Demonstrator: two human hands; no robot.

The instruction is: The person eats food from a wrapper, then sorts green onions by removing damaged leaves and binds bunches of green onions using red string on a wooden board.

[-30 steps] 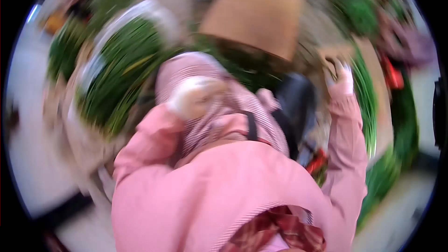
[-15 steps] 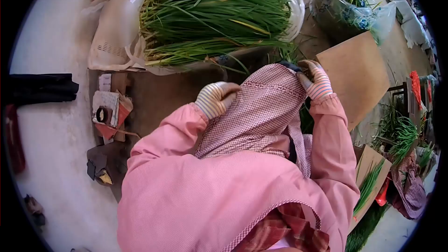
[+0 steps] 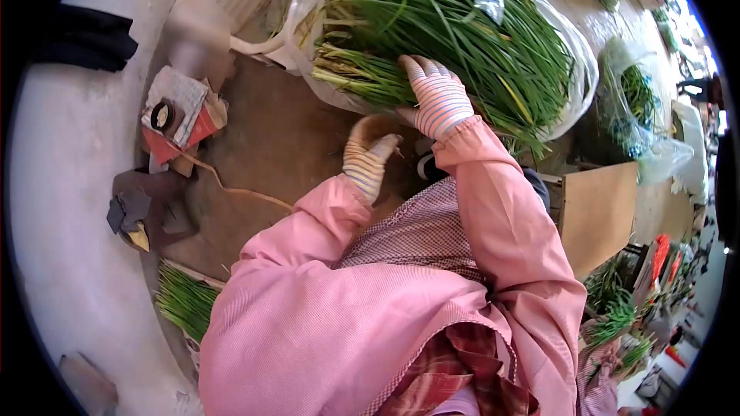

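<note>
Our right fingers (image 3: 417,68) bend over green stalks (image 3: 470,38); we cannot tell their grip. Our left fingers (image 3: 365,130) curl half-open, empty, nearby.

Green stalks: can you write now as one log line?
right hand: touching stalks | left hand: apart from stalks | stalks: in plastic bag

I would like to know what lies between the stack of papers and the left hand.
In the head view, bare brown ground lies between the papers and the left hand; a thin cord runs lower.
</note>
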